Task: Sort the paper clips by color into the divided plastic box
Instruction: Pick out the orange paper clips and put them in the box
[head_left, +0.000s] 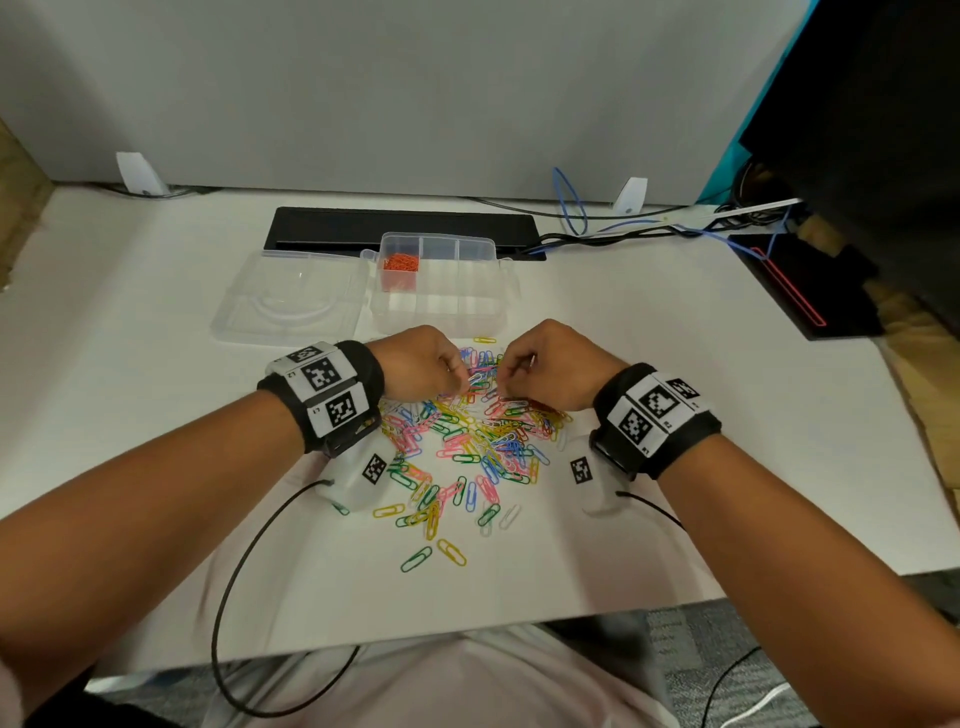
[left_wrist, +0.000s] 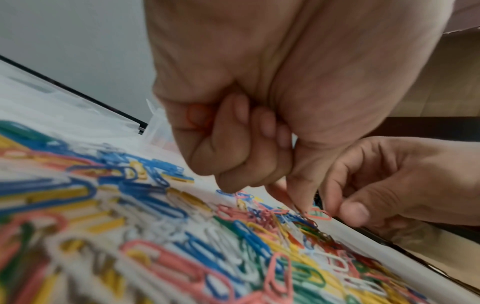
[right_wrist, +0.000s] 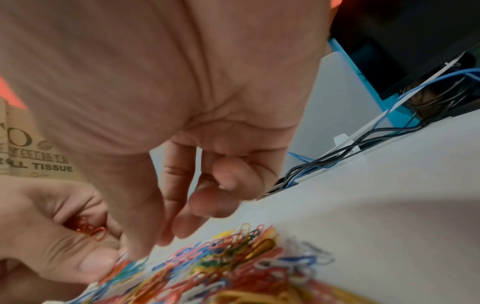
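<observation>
A heap of mixed coloured paper clips (head_left: 467, 431) lies on the white desk in front of me. Behind it stands the clear divided box (head_left: 467, 306), with orange clips (head_left: 400, 265) in its back left compartment. My left hand (head_left: 457, 376) is at the heap's far edge. Its curled fingers grip several orange clips (left_wrist: 197, 117) against the palm, also seen as orange clips (right_wrist: 91, 230) in the right wrist view. My right hand (head_left: 506, 374) hovers opposite with fingers loosely curled and an empty palm. Its thumb (left_wrist: 355, 211) and forefinger come down beside an orange clip (left_wrist: 319, 214).
The box's clear lid (head_left: 291, 301) lies open to the left. A black cable tray (head_left: 400, 228) and loose cables (head_left: 623, 228) run along the back. A black case with a red line (head_left: 789, 291) sits at the right edge. Stray clips (head_left: 436, 556) lie toward me.
</observation>
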